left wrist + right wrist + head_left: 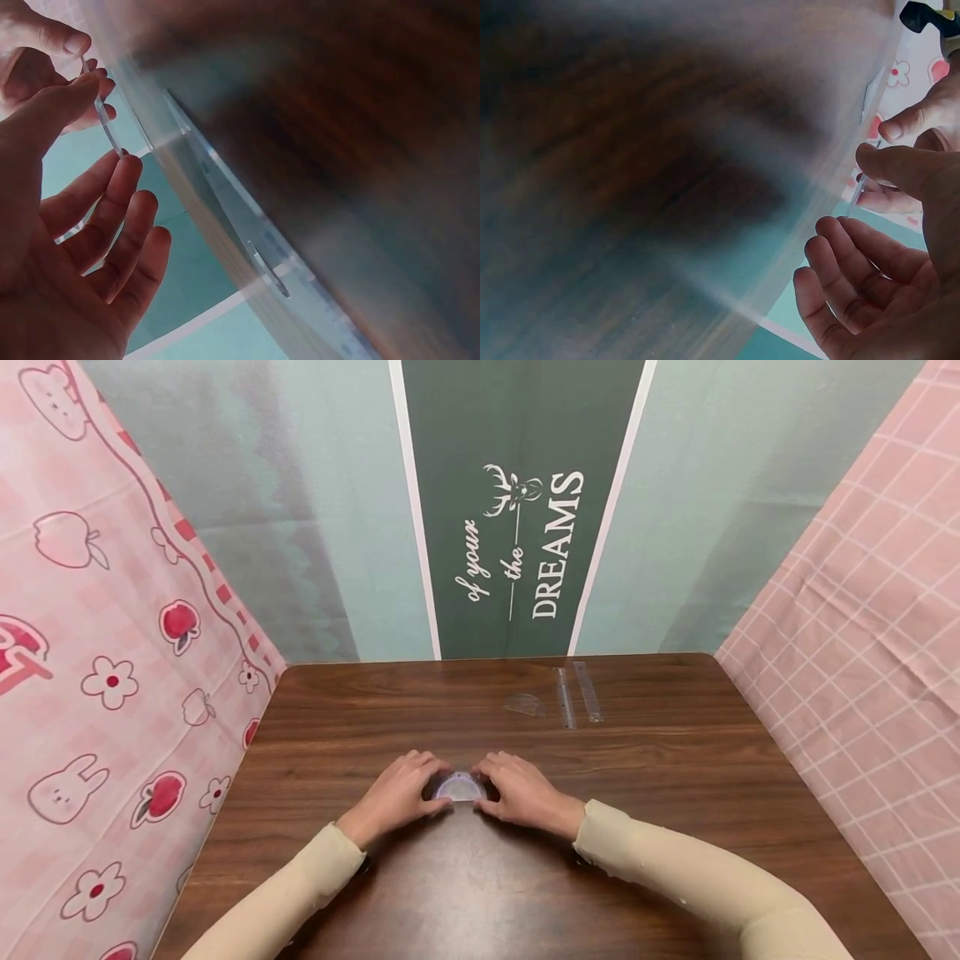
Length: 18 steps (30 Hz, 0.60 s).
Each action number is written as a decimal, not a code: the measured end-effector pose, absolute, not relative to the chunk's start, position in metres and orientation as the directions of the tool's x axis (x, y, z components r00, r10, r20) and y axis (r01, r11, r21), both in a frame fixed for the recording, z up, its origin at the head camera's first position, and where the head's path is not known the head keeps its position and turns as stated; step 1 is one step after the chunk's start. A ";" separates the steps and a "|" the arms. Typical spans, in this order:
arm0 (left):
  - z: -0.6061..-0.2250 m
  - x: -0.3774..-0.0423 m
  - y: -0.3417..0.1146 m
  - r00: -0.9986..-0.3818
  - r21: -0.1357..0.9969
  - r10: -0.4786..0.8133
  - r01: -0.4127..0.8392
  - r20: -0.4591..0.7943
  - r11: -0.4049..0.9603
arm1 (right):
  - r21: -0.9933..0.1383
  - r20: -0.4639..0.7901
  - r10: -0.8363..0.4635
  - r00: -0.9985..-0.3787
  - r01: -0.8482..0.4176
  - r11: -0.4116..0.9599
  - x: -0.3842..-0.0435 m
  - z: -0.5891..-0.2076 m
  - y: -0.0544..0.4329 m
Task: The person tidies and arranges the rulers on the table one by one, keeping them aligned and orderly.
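Note:
A clear protractor with a purplish curved rim is held between both hands at the middle of the table, its straight edge toward the person. My left hand pinches its left end between thumb and fingers. At the opposite end my right hand grips it the same way. In the left wrist view the protractor appears edge-on as a thin strip, raised above the tabletop. The right wrist view also shows its thin edge between the two hands.
On the brown wooden table, beyond the hands, lie a clear, roughly triangular piece and two clear rulers, one nearer and one farther right. Printed curtains enclose the table's back and sides.

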<state>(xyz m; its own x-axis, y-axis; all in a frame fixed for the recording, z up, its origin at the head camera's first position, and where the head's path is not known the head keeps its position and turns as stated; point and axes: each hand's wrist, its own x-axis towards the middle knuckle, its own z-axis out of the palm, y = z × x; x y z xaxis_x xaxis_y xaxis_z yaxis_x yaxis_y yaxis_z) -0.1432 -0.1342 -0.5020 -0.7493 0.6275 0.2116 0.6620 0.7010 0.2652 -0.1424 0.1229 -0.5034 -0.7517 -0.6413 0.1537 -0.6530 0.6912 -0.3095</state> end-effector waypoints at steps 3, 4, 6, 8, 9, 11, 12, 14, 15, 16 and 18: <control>-0.504 -0.141 -0.135 -0.743 0.260 0.633 0.669 0.215 0.696 | -0.303 0.141 -0.646 -0.750 -0.654 0.693 -0.141 -0.506 0.123; -0.505 -0.141 -0.135 -0.742 0.261 0.635 0.670 0.215 0.695 | -0.299 0.136 -0.648 -0.749 -0.655 0.694 -0.140 -0.507 0.123; -0.507 -0.140 -0.135 -0.738 0.250 0.639 0.675 0.218 0.694 | -0.291 0.127 -0.650 -0.749 -0.655 0.697 -0.139 -0.508 0.123; -0.508 -0.140 -0.135 -0.734 0.239 0.643 0.679 0.219 0.694 | -0.281 0.122 -0.652 -0.748 -0.656 0.700 -0.138 -0.508 0.123; -0.509 -0.140 -0.135 -0.732 0.234 0.645 0.681 0.220 0.694 | -0.276 0.120 -0.653 -0.748 -0.657 0.702 -0.138 -0.509 0.123; -0.510 -0.140 -0.135 -0.730 0.224 0.648 0.684 0.219 0.695 | -0.263 0.113 -0.655 -0.747 -0.658 0.706 -0.137 -0.509 0.122; -0.510 -0.139 -0.135 -0.729 0.220 0.649 0.685 0.219 0.695 | -0.257 0.112 -0.657 -0.746 -0.660 0.706 -0.137 -0.510 0.122; -0.511 -0.139 -0.135 -0.728 0.215 0.651 0.685 0.214 0.696 | -0.244 0.112 -0.658 -0.744 -0.663 0.708 -0.136 -0.511 0.122; -0.511 -0.139 -0.134 -0.728 0.215 0.652 0.685 0.212 0.696 | -0.240 0.112 -0.659 -0.744 -0.664 0.709 -0.136 -0.511 0.122; -0.511 -0.139 -0.134 -0.728 0.214 0.653 0.685 0.209 0.696 | -0.237 0.112 -0.658 -0.745 -0.663 0.710 -0.136 -0.511 0.122; -0.510 -0.139 -0.133 -0.728 0.212 0.655 0.685 0.202 0.697 | -0.233 0.114 -0.657 -0.746 -0.663 0.712 -0.136 -0.512 0.122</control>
